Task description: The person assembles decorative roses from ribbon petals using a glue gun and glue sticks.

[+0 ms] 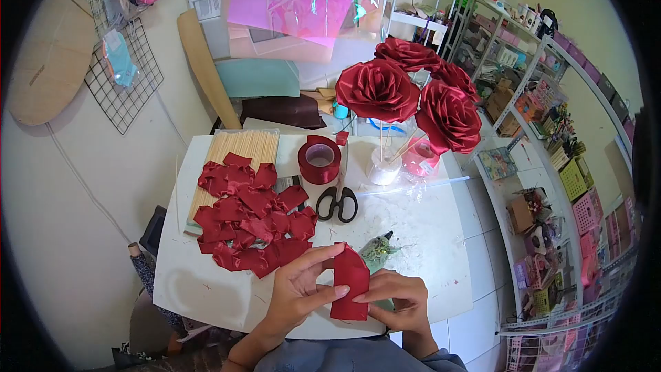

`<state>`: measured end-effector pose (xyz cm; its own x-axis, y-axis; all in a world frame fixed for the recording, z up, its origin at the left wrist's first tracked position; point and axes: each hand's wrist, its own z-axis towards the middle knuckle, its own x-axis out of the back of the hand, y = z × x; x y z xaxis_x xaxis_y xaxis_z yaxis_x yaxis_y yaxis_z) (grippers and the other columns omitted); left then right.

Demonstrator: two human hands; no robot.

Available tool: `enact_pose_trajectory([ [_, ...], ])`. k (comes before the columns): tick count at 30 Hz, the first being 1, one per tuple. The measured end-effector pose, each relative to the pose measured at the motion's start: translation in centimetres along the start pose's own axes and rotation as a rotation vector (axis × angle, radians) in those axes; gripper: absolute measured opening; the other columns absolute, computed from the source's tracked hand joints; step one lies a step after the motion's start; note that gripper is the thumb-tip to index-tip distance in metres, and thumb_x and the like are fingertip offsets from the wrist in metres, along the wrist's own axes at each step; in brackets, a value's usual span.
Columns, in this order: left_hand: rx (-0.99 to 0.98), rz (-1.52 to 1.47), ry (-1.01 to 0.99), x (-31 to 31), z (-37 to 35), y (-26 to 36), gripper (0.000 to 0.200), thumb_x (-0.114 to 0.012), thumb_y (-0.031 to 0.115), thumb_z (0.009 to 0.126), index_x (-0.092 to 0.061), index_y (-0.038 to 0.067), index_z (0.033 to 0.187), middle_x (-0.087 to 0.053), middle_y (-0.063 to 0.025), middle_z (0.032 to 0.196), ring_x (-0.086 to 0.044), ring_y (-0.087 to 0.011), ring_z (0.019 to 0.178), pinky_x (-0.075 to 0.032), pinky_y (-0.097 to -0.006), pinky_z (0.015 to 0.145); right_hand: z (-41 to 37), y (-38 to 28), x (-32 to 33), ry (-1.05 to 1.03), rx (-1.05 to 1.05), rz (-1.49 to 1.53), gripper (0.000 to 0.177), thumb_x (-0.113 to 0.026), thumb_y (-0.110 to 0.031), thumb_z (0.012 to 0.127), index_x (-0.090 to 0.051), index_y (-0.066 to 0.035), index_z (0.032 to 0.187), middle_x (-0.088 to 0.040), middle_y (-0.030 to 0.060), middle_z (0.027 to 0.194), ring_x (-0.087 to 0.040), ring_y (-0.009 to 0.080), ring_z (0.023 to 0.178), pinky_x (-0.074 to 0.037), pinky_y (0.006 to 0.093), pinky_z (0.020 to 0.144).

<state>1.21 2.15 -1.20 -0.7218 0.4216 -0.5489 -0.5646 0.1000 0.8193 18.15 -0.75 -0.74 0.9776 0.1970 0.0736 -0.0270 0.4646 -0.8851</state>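
Near the table's front edge, a red ribbon piece [350,289] is held upright between both hands. My left hand [301,289] pinches its left side, with the thumb on its face and the forefinger at the top corner. My right hand [399,300] has thumb and forefinger closed on its lower right edge. Just behind the piece lies a green glue gun [376,251], partly hidden. Many cut red ribbon pieces [251,210] are heaped to the left. Black-handled scissors [337,204] lie beyond the hands, below a red ribbon roll [319,160].
Wooden sticks [251,143] lie under the ribbon heap on the white table [441,262]. Large red ribbon roses [379,91] stand on sticks in a white holder [385,167], beside a pink roll [421,158]. Shelves [513,107] full of supplies line the right side.
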Motion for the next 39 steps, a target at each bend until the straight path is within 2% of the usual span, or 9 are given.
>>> enact_pose_trajectory([
  [7,-0.09,0.248,-0.009,-0.4,-0.2,1.1,0.047,-0.055,-0.014,0.068,-0.043,-0.004,0.113,-0.041,-0.0127,0.113,-0.042,-0.0206,0.107,-0.05,-0.0275,0.078,0.1,-0.2,0.3,-0.081,-0.013,-0.062,0.025,-0.065,0.007,0.058,-0.064,-0.004,0.079,-0.059,0.0081,0.073,-0.056,0.0195,0.067,-0.045,0.0279,0.063],
  [11,0.031,0.284,-0.045,-0.3,-0.1,1.9,0.047,-0.056,-0.014,0.068,-0.044,-0.004,0.112,-0.041,-0.0138,0.113,-0.043,-0.0201,0.106,-0.05,-0.0279,0.078,0.0,-0.1,0.7,-0.183,0.057,-0.171,0.022,-0.067,0.004,0.058,-0.064,-0.005,0.077,-0.059,0.008,0.072,-0.056,0.0195,0.067,-0.045,0.0279,0.061],
  [13,0.058,0.286,-0.039,-0.3,-0.2,1.7,0.047,-0.056,-0.014,0.068,-0.045,-0.004,0.112,-0.041,-0.0141,0.113,-0.044,-0.0201,0.105,-0.05,-0.028,0.078,0.1,-0.3,0.5,-0.148,0.033,-0.164,0.019,-0.068,0.002,0.058,-0.064,-0.004,0.076,-0.059,0.0079,0.071,-0.056,0.0194,0.067,-0.045,0.0281,0.059],
  [19,-0.196,0.411,0.023,-0.3,-0.2,0.7,0.046,-0.058,-0.012,0.067,-0.047,-0.003,0.11,-0.044,-0.0145,0.111,-0.048,-0.0205,0.101,-0.051,-0.0283,0.075,0.0,0.3,-0.1,-0.04,-0.066,-0.046,0.016,-0.068,0.002,0.06,-0.063,-0.002,0.074,-0.061,0.0083,0.073,-0.057,0.0181,0.068,-0.044,0.026,0.063],
  [22,-0.215,0.438,0.04,-0.5,-0.3,0.8,0.047,-0.057,-0.016,0.065,-0.044,-0.008,0.109,-0.041,-0.0147,0.108,-0.048,-0.0213,0.099,-0.05,-0.0284,0.077,-0.3,0.5,-0.6,0.056,-0.171,0.096,0.015,-0.069,0.004,0.06,-0.062,0.001,0.074,-0.061,0.009,0.074,-0.058,0.0153,0.069,-0.044,0.0243,0.065],
  [26,-0.256,0.465,0.037,-0.4,-0.3,0.5,0.047,-0.057,-0.016,0.065,-0.044,-0.008,0.109,-0.04,-0.0145,0.109,-0.048,-0.0208,0.099,-0.05,-0.0284,0.078,-0.3,0.4,-1.3,0.132,-0.242,0.147,0.015,-0.069,0.005,0.061,-0.061,0.002,0.073,-0.061,0.0091,0.074,-0.057,0.0128,0.071,-0.044,0.0233,0.066],
  [28,-0.289,0.456,0.057,-0.5,-0.3,0.4,0.046,-0.058,-0.012,0.067,-0.047,-0.002,0.111,-0.043,-0.0151,0.111,-0.049,-0.0212,0.099,-0.051,-0.0294,0.075,-0.3,0.4,-1.6,0.199,-0.269,0.167,0.015,-0.069,0.005,0.062,-0.06,0.002,0.073,-0.061,0.0087,0.073,-0.057,0.0116,0.071,-0.044,0.0226,0.066],
  [31,-0.25,0.458,0.049,-0.6,-0.3,0.6,0.046,-0.057,-0.015,0.066,-0.044,-0.008,0.11,-0.039,-0.0145,0.109,-0.046,-0.0207,0.1,-0.05,-0.0284,0.078,-0.5,0.7,-1.7,0.212,-0.276,0.175,0.016,-0.069,0.005,0.062,-0.059,0.002,0.075,-0.06,0.0084,0.073,-0.056,0.0118,0.07,-0.044,0.0231,0.066],
  [39,-0.25,0.46,0.03,-0.7,-0.3,0.8,0.049,-0.058,-0.014,0.065,-0.043,-0.007,0.112,-0.038,-0.0147,0.11,-0.046,-0.0208,0.1,-0.051,-0.0281,0.075,-0.5,0.9,-1.9,0.23,-0.245,0.198,0.021,-0.067,0.008,0.063,-0.055,0.002,0.079,-0.057,0.0073,0.075,-0.055,0.0114,0.069,-0.044,0.0226,0.066],
])
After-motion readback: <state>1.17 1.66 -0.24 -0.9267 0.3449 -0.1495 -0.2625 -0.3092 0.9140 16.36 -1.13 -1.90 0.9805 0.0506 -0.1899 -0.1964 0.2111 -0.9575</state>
